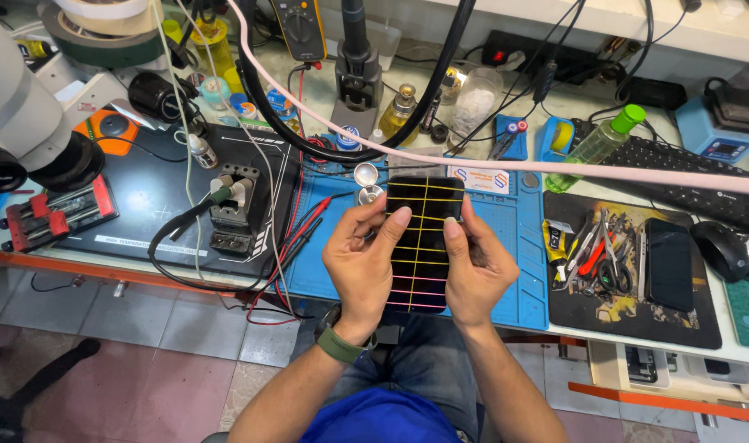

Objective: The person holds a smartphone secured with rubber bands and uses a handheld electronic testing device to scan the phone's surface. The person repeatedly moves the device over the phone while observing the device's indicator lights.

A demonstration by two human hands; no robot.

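Black glass faces you: the phone (422,246) sits upright between your two hands, held above the near edge of the blue mat (506,238), over your lap. Thin yellow and pink lines cross its dark screen in a grid.

Your left hand (364,267) grips the phone's left edge, thumb laid across the upper screen. Your right hand (479,267) grips the right edge, thumb resting near the screen's middle. Both hands are closed around the phone; neither is free. A green strap (340,344) circles your left wrist.

Surroundings:
- Left of the mat lies a black pad (144,197) carrying a small grey fixture (233,201). Red and black leads (296,234) run from it toward your left hand.
- A microscope (21,123) stands at the far left, with a red clamp (50,215) below it.
- A pink hose (555,166) crosses the bench behind the phone.
- To the right, a dark tray (629,316) holds a heap of tools (592,254) and a second phone (668,262), face dark.
- A mouse (719,246) and keyboard (678,168) lie beyond that tray.
- A clear bottle (596,146) with a green cap lies tilted near the mat's far right corner.
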